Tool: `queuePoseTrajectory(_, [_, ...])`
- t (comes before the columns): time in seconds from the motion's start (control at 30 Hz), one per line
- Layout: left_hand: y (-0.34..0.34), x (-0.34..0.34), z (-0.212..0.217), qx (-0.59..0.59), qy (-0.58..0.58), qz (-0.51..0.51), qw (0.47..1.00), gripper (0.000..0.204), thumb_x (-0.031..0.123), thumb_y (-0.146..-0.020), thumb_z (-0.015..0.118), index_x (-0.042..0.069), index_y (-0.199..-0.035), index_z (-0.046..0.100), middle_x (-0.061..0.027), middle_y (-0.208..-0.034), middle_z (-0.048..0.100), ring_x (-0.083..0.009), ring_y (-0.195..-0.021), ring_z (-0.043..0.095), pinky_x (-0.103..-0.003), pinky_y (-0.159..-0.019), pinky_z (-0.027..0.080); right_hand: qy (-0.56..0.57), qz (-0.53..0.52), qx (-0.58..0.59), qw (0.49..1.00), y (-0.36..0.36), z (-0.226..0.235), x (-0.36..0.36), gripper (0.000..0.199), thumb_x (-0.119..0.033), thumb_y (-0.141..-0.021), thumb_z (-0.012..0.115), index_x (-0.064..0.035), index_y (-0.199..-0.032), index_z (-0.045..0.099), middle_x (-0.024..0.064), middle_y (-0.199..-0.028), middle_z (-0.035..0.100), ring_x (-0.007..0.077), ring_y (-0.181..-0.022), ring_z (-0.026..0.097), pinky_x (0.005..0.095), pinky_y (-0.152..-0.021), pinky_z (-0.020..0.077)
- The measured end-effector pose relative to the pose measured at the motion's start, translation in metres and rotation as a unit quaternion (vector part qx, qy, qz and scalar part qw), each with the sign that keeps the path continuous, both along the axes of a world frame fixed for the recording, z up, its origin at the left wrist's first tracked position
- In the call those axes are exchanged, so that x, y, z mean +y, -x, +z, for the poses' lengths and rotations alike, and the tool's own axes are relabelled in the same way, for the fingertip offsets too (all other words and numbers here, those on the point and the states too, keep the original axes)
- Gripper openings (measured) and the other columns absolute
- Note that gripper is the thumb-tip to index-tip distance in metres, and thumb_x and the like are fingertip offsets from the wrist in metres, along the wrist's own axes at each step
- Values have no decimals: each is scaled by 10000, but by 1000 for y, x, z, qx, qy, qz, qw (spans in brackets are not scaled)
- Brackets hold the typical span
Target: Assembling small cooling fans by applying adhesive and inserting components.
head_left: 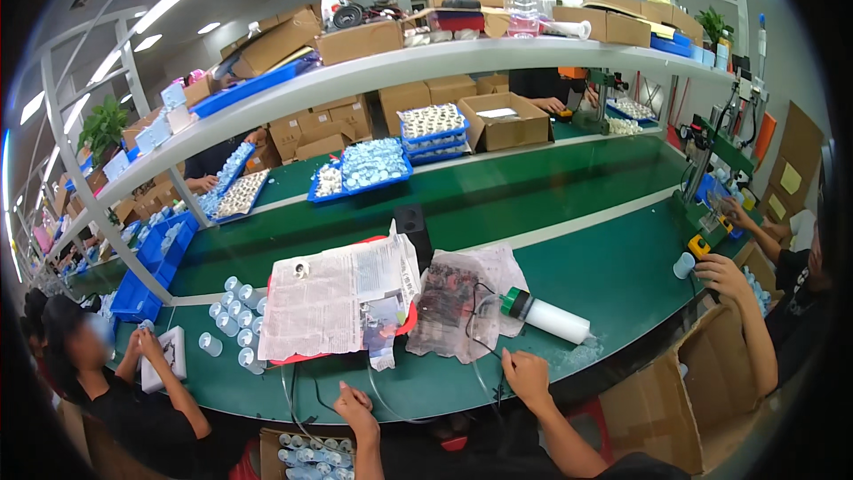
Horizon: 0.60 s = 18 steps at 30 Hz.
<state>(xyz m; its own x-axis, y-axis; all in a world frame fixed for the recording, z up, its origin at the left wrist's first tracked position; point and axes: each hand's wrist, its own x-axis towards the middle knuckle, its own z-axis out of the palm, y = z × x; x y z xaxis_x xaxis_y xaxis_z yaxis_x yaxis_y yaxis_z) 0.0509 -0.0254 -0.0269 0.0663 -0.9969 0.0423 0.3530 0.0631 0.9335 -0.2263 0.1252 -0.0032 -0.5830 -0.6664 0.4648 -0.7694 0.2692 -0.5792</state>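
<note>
My left hand [355, 405] is closed at the table's near edge, below the newspaper [306, 302]; anything in its fingers is hidden. My right hand [526, 375] is a loose fist at the same edge, just below the white cartridge [558, 322] with a green cap; I cannot make out anything inside it. The newspaper covers a red tray [410, 318], with a small white round part [301, 270] on top. Beside it, a stained sheet of paper [449, 302] lies under a dark cable and the cartridge's capped end. Several pale blue cups [233, 313] stand left of the tray.
A black box [411, 233] stands behind the tray. Blue trays of parts [378, 165] sit across the green conveyor [533, 187]. Co-workers sit at left and right, the right one beside a press [702, 160]. An open carton [653, 409] and a box of cups [311, 458] are near me.
</note>
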Motion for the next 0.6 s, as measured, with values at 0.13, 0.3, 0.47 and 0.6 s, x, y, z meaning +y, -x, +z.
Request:
queuePoseTrajectory(0.13, [-1, 2, 4, -16, 19, -9, 1000, 574, 355, -1048, 420, 89, -544, 352, 9, -477, 326, -77, -398, 265, -258, -395, 162, -3, 8, -11, 1000, 1, 2, 2, 393, -232, -908, 598, 8, -598, 579, 168, -627, 574, 388, -581, 569, 485, -527, 418])
queuePoseTrajectory(0.3, [5, 2, 14, -6, 10, -28, 1000, 543, 319, -1059, 398, 98, -570, 313, 23, -522, 263, -68, -421, 215, -264, -406, 138, 30, 16, -28, 999, 6, 3, 4, 354, -160, -875, 646, 7, -582, 544, 155, -583, 525, 363, -531, 539, 460, -488, 398])
queuePoseTrajectory(0.47, [3, 2, 14, -20, 16, 15, 1000, 516, 311, -1060, 378, 118, -588, 298, 26, -529, 242, -68, -424, 199, -252, -389, 117, 226, 60, 65, 970, 36, 24, 18, 364, -21, -799, 656, -30, -543, 398, 111, -535, 387, 290, -440, 392, 424, -432, 291])
queuePoseTrajectory(0.6, [3, 0, 17, -51, 27, 21, 998, 504, 329, -1061, 378, 112, -613, 298, 21, -549, 259, -64, -431, 193, -245, -390, 112, 281, -101, 14, 954, 156, 59, 16, 250, -149, -904, 608, -37, -686, 562, 75, -590, 464, 177, -496, 417, 356, -461, 331])
